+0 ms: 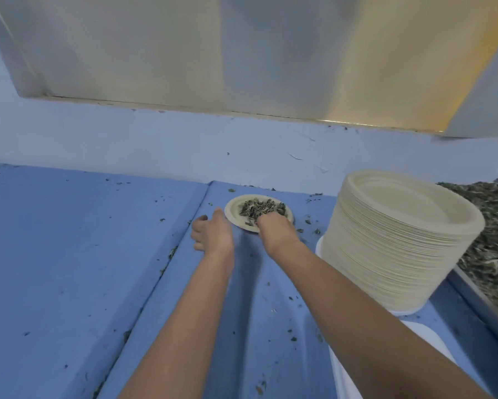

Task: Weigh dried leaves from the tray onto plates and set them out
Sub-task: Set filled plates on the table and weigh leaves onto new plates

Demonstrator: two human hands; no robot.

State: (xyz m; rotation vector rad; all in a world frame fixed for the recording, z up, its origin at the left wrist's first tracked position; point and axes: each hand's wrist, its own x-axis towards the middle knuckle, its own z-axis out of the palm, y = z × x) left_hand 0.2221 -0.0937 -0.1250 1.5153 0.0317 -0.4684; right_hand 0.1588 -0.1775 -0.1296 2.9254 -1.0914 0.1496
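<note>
A small beige plate (234,212) with a heap of dried leaves (257,208) lies on the blue table near the back wall. My right hand (273,224) is at the plate's near right rim, fingers curled over the rim and among the leaves. My left hand (210,233) hovers just left of the plate, fingers loosely spread and holding nothing. A tall stack of beige plates (400,240) stands to the right. The tray of dried leaves (492,234) shows at the far right edge.
The blue table (69,254) has a seam running diagonally from the plate toward the front. Leaf crumbs are scattered over it. A white object (426,335) sits under and in front of the plate stack. A pale wall panel rises behind.
</note>
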